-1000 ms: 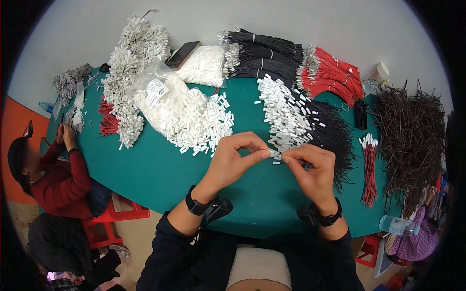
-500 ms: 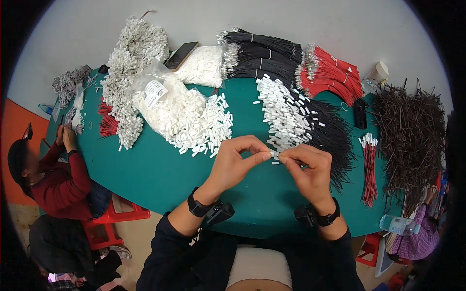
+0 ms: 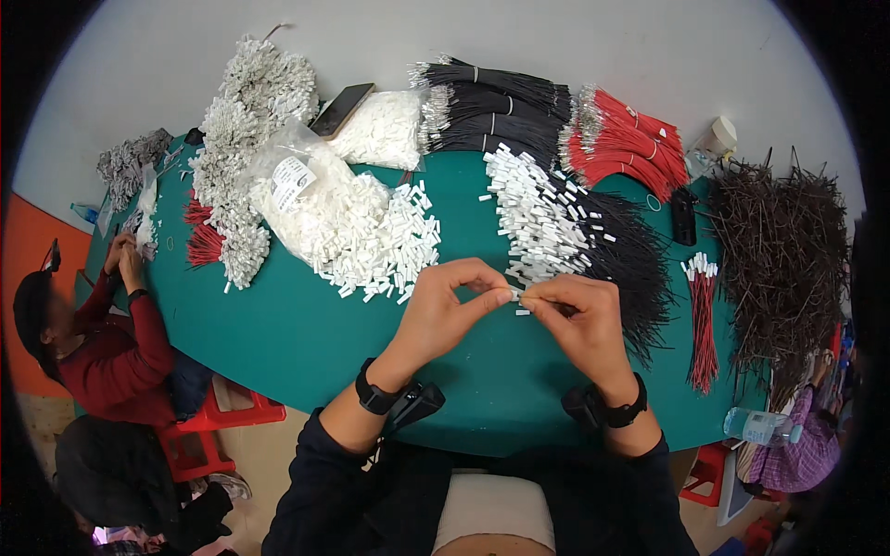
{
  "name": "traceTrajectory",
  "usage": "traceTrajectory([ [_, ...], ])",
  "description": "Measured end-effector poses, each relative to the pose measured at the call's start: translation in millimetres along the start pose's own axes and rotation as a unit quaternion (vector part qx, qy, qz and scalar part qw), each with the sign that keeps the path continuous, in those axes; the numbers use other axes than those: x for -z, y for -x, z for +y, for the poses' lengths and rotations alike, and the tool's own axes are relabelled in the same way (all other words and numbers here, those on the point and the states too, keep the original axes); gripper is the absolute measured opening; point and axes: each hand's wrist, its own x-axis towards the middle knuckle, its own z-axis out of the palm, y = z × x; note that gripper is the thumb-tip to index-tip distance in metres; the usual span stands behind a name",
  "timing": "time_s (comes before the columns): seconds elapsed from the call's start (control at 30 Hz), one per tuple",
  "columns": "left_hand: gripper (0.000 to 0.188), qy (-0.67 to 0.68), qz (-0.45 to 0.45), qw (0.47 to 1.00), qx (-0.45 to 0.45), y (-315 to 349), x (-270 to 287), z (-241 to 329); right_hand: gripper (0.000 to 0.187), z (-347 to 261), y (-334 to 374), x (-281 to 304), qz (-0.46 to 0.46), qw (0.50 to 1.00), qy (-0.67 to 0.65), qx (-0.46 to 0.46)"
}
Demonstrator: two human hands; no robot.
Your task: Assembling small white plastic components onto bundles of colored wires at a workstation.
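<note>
Over the green table, my left hand [image 3: 450,310] pinches a small white plastic connector [image 3: 515,296] between thumb and forefinger. My right hand [image 3: 584,320] is closed in a pinch close beside it; what its fingertips grip is too small to make out. Just beyond my fingers lies a heap of white-tipped pieces [image 3: 538,218], with black wires [image 3: 630,250] fanning out to the right. A loose pile of white connectors [image 3: 389,246] spills from a clear plastic bag [image 3: 292,181] beyond my left hand.
Bundled black wires [image 3: 505,102] and red wires [image 3: 630,139] line the wall side. Red wires with white ends [image 3: 703,324] lie right, near a dark wire heap [image 3: 779,250] and bottle [image 3: 762,427]. A phone [image 3: 343,109] rests by white bags. Another person [image 3: 111,347] sits left.
My right hand has shifted slightly left, so the fingertips of both hands are closer together. Both hands keep their pinch.
</note>
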Motion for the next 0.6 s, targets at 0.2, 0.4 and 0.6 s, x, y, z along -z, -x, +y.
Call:
traceTrajectory([
  [0.2,0.015,-0.099,0.073,0.992,-0.035,-6.8,9.7,-5.9,0.009,9.3,-2.1,30.8,0.042,0.988,0.142,0.039],
  [0.4,0.013,-0.358,0.088,0.921,-0.127,-13.3,25.9,-27.1,0.021,41.3,-7.2,46.6,0.092,0.921,0.356,0.129],
  [0.6,0.025,-0.589,-0.056,0.775,-0.222,1.4,17.2,-55.3,0.024,33.3,21.1,35.7,0.024,0.966,0.223,0.126],
])
